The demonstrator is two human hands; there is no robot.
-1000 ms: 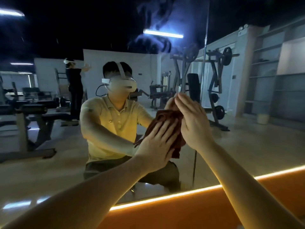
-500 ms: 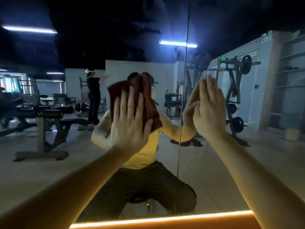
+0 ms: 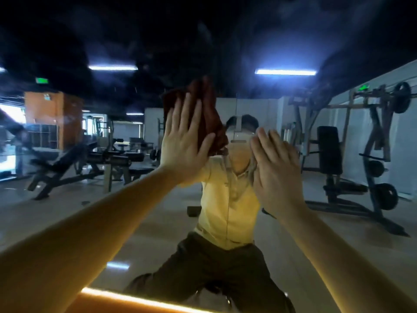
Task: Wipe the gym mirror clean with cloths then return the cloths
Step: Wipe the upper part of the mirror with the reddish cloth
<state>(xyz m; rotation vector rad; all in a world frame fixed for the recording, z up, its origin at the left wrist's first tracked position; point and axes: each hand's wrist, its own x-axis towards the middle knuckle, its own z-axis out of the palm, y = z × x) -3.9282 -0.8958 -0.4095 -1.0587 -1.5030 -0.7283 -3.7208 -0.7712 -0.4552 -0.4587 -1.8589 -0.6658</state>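
Note:
A large gym mirror (image 3: 90, 222) fills the view and reflects me and the room. My left hand (image 3: 182, 143) presses a dark red-brown cloth (image 3: 209, 114) flat against the glass with its fingers spread, and the cloth sticks out above and to the right of the fingertips. My right hand (image 3: 275, 168) lies flat on the glass a little lower and to the right, fingers together and pointing up. No cloth shows under it. The two hands are apart.
A lit orange ledge (image 3: 135, 299) runs along the mirror's bottom edge. A thin vertical seam (image 3: 236, 102) divides the glass just right of the cloth. The reflection shows weight benches at left and a plate-loaded machine (image 3: 379, 154) at right.
My left hand has carried the cloth up the glass and away from my right hand. My right hand has come off the cloth and lies flat on the mirror.

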